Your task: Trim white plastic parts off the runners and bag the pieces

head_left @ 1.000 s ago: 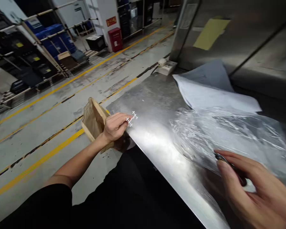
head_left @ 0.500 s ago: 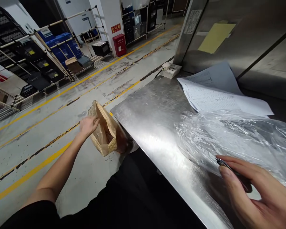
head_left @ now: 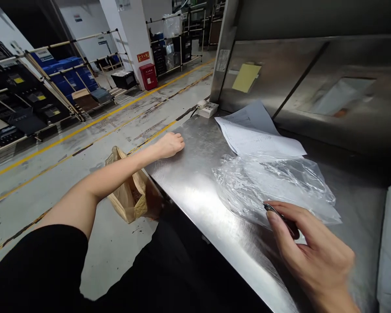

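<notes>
My right hand [head_left: 308, 243] is closed around a small dark curved tool [head_left: 291, 227] with a shiny end; its kind is mostly hidden by my fingers. Just beyond it, crumpled clear plastic bags [head_left: 257, 184] lie on the steel table [head_left: 195, 182]. My left hand [head_left: 170, 145] is above the table's left corner with its fingers curled in, and I cannot see whether anything is inside them. Below my left forearm an open yellowish bag [head_left: 127, 213] stands on the floor beside the table; reddish-brown contents show faintly inside.
Printed papers [head_left: 263, 139] lie behind the plastic, partly under it. A white power strip [head_left: 207, 109] sits at the table's far left corner. A steel panel with a yellow note [head_left: 246, 77] rises behind. Racks with blue bins [head_left: 70, 76] and a red box [head_left: 148, 76] stand across the floor.
My left hand has moved from over the yellowish bag to the right, above the table corner. The right hand still grips the dark tool. The camera view has turned rightward.
</notes>
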Available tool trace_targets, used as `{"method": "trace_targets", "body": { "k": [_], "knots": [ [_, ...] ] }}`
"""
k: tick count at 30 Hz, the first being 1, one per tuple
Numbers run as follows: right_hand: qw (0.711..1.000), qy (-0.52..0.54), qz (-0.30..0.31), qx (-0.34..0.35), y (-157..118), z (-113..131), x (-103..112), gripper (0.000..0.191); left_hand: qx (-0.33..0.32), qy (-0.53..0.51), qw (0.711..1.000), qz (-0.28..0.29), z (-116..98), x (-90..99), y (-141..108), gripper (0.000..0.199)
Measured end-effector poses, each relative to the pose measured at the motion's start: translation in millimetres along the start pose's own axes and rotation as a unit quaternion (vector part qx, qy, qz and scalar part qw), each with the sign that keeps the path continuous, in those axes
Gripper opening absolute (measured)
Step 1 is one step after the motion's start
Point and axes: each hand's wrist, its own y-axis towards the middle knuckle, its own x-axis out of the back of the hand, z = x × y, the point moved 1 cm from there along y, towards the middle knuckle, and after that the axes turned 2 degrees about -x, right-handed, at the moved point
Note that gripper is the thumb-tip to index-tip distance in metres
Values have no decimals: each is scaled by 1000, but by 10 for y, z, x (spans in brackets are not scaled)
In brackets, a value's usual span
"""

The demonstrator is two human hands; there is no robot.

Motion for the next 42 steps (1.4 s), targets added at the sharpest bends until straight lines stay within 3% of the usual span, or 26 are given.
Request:
{"method": "trace_targets", "body": {
  "k": [7, 13, 16, 19, 21, 22, 26, 30, 34, 37, 39, 42],
  "knots": [
    [999, 19, 25, 15, -18, 36, -17, 9, -51, 27, 997, 47, -159, 59, 95, 25],
    [999, 29, 13, 0, -4, 24, -9, 8, -57, 47, 996, 42, -220, 146, 220, 22],
    [999, 34, 7, -22, 6, 11, -2, 7, -65, 45, 997, 5, -331, 404, 231, 20],
    [998, 40, -11, -42, 19, 12, 7, 6, -119, 10, 982, -149, -660, 809, 202, 26],
    [997, 39, -34, -58, 27, 11, 12, 7, -189, -25, 950, -249, -965, 1034, 211, 28],
    [996, 38, -48, -66, 29, 7, 15, 7, -225, -37, 935, -273, -1117, 1104, 242, 28],
    [988, 42, -116, -88, 30, -47, 27, 6, -307, -15, 915, -260, -1513, 1127, 529, 32],
    [979, 53, -158, -113, 33, -115, 30, 6, -299, 3, 917, -263, -1507, 1176, 767, 29],
    [973, 109, -153, -131, 29, -104, -9, 9, -295, -83, 881, -361, -1406, 1599, 812, 27],
    [976, 105, -132, -137, 33, -94, -67, 15, -287, -136, 858, -403, -1437, 1981, 925, 23],
    [978, 93, -117, -149, 36, -108, -104, 17, -287, -158, 848, -416, -1567, 2202, 1074, 20],
    [976, 81, -105, -172, 32, -134, -139, 22, -312, -173, 838, -414, -1939, 2467, 1377, 22]
  ]
}}
